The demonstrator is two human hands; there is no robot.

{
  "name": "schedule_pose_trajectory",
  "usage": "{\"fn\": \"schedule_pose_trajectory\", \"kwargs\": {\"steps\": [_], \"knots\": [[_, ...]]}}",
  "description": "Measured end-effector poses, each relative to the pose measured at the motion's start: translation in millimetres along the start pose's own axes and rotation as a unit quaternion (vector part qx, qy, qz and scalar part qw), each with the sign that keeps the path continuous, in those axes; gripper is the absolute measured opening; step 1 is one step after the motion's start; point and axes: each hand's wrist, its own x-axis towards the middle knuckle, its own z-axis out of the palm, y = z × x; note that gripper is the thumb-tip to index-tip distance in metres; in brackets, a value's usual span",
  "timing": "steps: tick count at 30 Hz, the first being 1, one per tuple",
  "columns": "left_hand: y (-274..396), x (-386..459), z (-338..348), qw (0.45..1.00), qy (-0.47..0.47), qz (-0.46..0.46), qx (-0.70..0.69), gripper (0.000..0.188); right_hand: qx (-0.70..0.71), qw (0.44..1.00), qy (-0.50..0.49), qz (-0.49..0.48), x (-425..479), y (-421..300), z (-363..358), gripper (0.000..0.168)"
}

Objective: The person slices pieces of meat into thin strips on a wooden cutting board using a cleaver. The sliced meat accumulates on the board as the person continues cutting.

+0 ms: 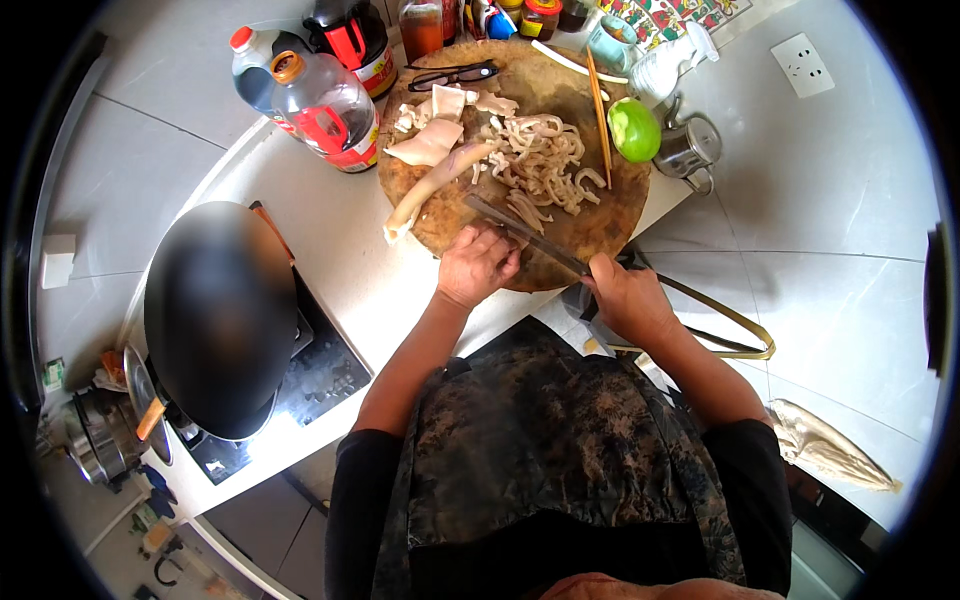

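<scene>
A kitchen knife lies slantwise over the near part of a round wooden chopping board, and my right hand is shut around its handle. Beside the blade my left hand is curled down at the board's near edge, gripping a piece of pale meat that its fingers mostly hide. Beyond the blade lies a heap of sliced pale meat strips. A long pale tubular meat piece reaches past the board's left edge. Flat meat pieces lie behind it.
Eyeglasses, wooden chopsticks and a bitten green fruit rest on the board. Large plastic bottles stand left of it, a metal pot right. A hob holds a blurred wok.
</scene>
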Motion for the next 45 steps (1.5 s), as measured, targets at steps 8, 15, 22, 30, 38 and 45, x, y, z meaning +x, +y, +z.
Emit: {"fn": "schedule_pose_trajectory", "kwargs": {"steps": [8,15,22,30,38,45], "knots": [[1,5,-3,1.000,0.004,-0.001,-0.007,0.015,-0.018,0.999,-0.044,-0.001,10,3,-7,0.021],[1,1,-3,1.000,-0.028,-0.010,-0.001,0.012,-0.003,0.998,-0.069,-0.007,26,-13,-13,0.020],[1,1,0,1.000,-0.013,0.006,0.004,0.018,-0.028,0.999,-0.032,-0.026,55,-31,7,0.019],[4,-1,-11,1.000,-0.023,0.015,-0.004,0.018,-0.006,0.999,-0.034,-0.002,44,-13,9,0.018],[4,-2,-13,0.999,-0.012,0.020,-0.032,0.023,0.018,0.996,-0.026,0.082,15,1,1,0.025],[-1,-10,-9,1.000,-0.017,0.016,-0.019,0.020,-0.016,0.999,0.046,-0.023,2,-6,6,0.020]]}}
